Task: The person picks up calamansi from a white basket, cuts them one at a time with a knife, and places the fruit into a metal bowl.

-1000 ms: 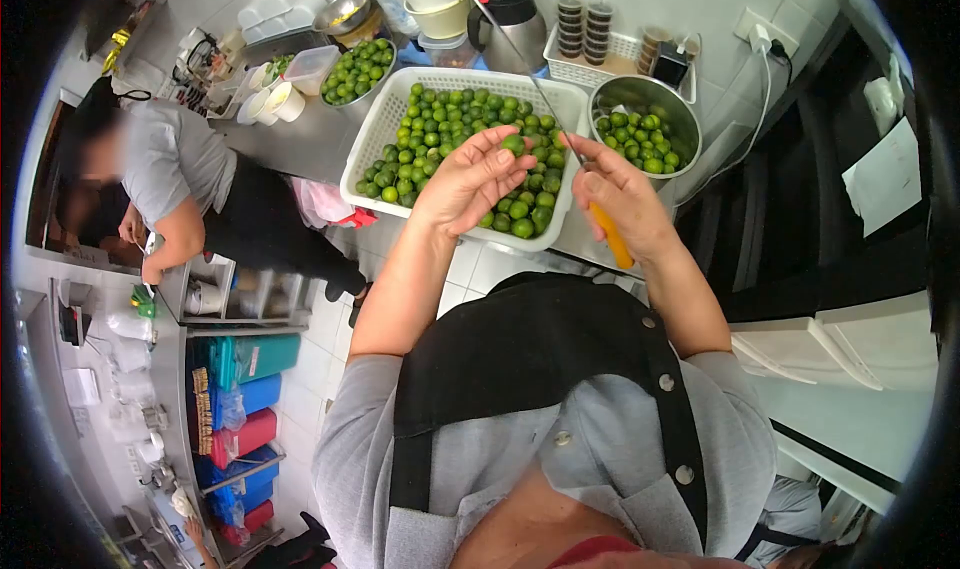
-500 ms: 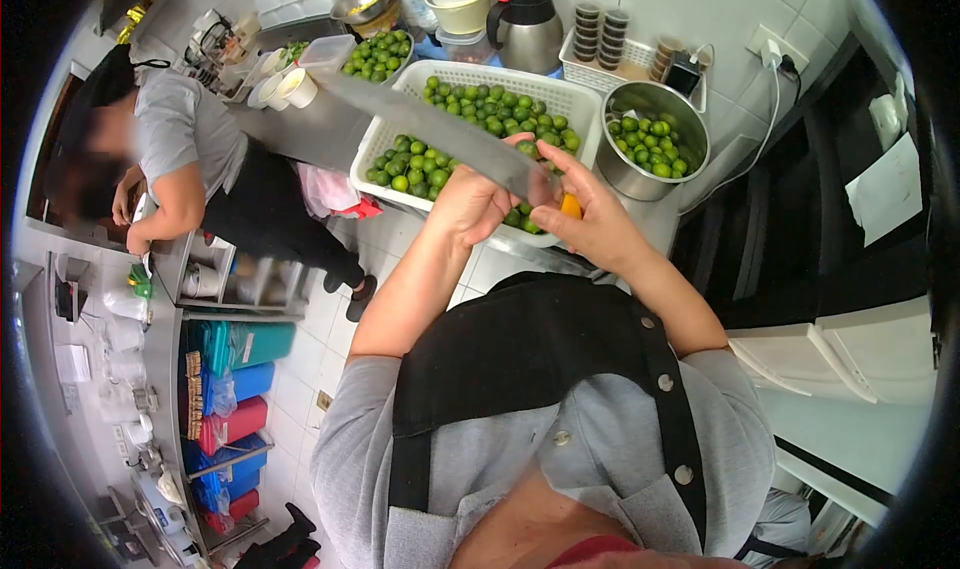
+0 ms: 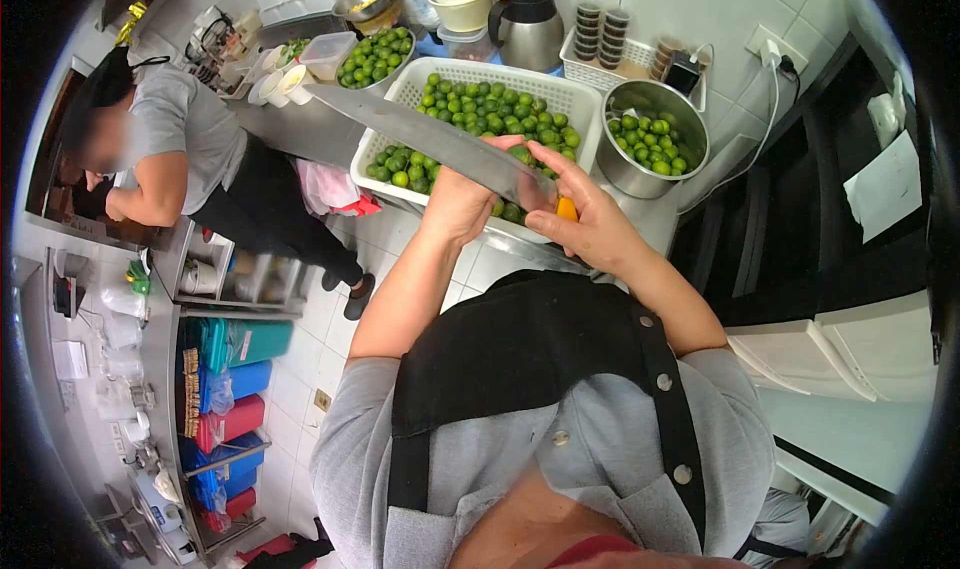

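A large knife (image 3: 430, 141) with a long grey blade points to the upper left, over a white basket (image 3: 364, 165) of green limes (image 3: 480, 107). My right hand (image 3: 590, 217) is closed round its handle end, where a bit of orange-yellow (image 3: 567, 209) shows. My left hand (image 3: 462, 201) is closed beside the lower edge of the blade; what its fingers hold is hidden behind the blade. A green lime (image 3: 521, 154) shows at the fingertips, between the two hands.
A steel pot (image 3: 650, 184) of limes stands right of the basket. Behind are a thermos (image 3: 526, 29), stacked cups (image 3: 600, 34) and a bowl of limes (image 3: 374, 59). A co-worker (image 3: 190, 149) stands at the left, by a shelf with coloured bins (image 3: 240, 379).
The blade has become sharper in view and shifted slightly left. My left hand has moved slightly left and closed more. The co-worker's arms have moved.
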Demonstrator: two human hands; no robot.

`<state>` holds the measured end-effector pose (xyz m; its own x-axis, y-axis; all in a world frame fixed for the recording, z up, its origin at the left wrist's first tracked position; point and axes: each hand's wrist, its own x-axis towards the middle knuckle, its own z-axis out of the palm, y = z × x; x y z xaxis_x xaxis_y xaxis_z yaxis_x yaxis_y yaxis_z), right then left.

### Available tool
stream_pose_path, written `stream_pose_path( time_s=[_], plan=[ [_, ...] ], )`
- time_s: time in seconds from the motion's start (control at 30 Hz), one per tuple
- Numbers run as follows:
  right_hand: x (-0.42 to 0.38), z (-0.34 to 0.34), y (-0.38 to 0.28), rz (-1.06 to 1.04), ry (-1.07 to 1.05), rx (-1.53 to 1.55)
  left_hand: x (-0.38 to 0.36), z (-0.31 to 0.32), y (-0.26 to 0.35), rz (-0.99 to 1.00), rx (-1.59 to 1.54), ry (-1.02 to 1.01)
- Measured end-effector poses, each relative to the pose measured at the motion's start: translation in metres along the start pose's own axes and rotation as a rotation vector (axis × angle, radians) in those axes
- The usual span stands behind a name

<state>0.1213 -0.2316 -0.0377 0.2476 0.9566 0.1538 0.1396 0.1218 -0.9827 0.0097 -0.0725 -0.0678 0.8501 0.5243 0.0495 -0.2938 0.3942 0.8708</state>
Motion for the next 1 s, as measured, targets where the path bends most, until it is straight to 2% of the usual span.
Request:
stream_pose_path(
  time_s=[0.1,0.23,0.3,0.43,0.6,0.7,0.8,0.9,1.0],
  plan=[
    [0.0,-0.001,-0.001,-0.012,-0.011,-0.021,-0.003,0.003,0.006,0.031,0.02,-0.032],
    [-0.001,-0.004,-0.005,0.136,-0.075,0.162,-0.002,-0.004,0.006,0.102,0.133,-0.085],
    [0.0,-0.004,-0.005,0.138,-0.061,0.21,-0.003,-0.008,0.005,0.098,0.104,-0.133],
    [0.007,-0.01,0.008,0.151,0.05,0.31,-0.008,0.0,0.003,0.076,0.054,-0.075],
    [0.005,-0.007,0.009,0.165,0.028,0.303,-0.006,-0.006,-0.003,-0.002,-0.103,-0.024],
    [0.006,0.0,0.008,0.141,-0.044,0.261,-0.004,-0.007,-0.007,0.05,-0.183,-0.065],
    [0.007,0.005,0.009,0.097,-0.073,0.176,-0.007,-0.012,-0.008,0.003,-0.031,-0.013],
    [0.007,0.004,0.008,0.104,-0.081,0.164,-0.009,-0.006,-0.006,0.009,-0.039,0.017],
    [0.008,0.002,0.007,0.137,-0.074,0.209,-0.008,-0.006,-0.008,0.077,-0.115,-0.098]
  ],
)
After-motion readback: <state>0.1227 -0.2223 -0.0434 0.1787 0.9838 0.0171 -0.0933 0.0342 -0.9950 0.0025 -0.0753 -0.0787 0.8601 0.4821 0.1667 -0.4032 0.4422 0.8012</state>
